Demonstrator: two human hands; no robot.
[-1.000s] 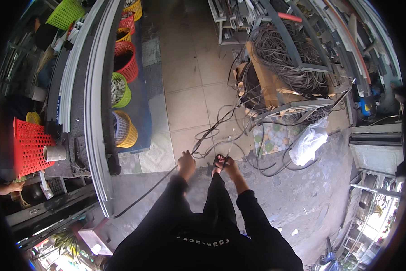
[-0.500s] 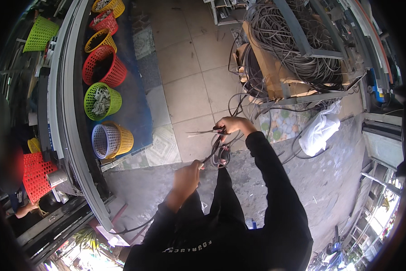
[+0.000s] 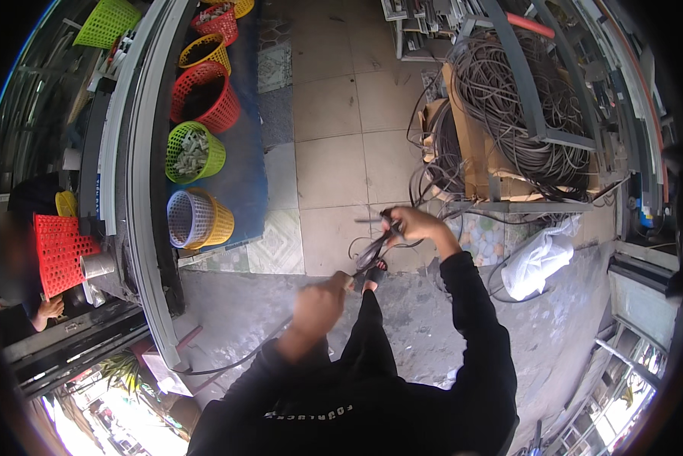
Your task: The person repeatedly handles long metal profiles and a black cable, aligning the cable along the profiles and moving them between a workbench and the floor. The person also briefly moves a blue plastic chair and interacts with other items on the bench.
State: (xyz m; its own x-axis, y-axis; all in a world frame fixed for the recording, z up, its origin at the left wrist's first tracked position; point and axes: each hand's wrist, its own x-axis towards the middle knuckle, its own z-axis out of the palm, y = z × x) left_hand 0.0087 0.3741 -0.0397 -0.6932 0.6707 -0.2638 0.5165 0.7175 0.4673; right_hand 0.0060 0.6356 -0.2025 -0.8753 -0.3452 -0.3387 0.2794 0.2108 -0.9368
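Note:
My left hand (image 3: 320,308), partly smeared by motion, is closed on the dark cord in front of my body. A length of it trails from there toward the lower left. Ahead and to the right, my right hand (image 3: 419,226) is closed around a bunch of dark cord (image 3: 373,254), with loops hanging between both hands. Thin ends poke out leftward beside my right fingers, too blurred to make out. Beyond that hand, more dark cord runs toward a big tangled coil (image 3: 543,114) in an opened cardboard box (image 3: 474,144).
Plastic baskets, among them a red one (image 3: 205,97) and a green one (image 3: 196,153), line a blue sheet (image 3: 243,196) at left. Metal profiles (image 3: 145,190) run beside them. A white plastic bag (image 3: 537,264) lies at right. A co-worker's hand (image 3: 49,310) shows at far left.
The view has shifted, so the baskets and box sit farther right in the picture. The bunched cord hangs more slantwise between my hands, and both hands stay closed on it.

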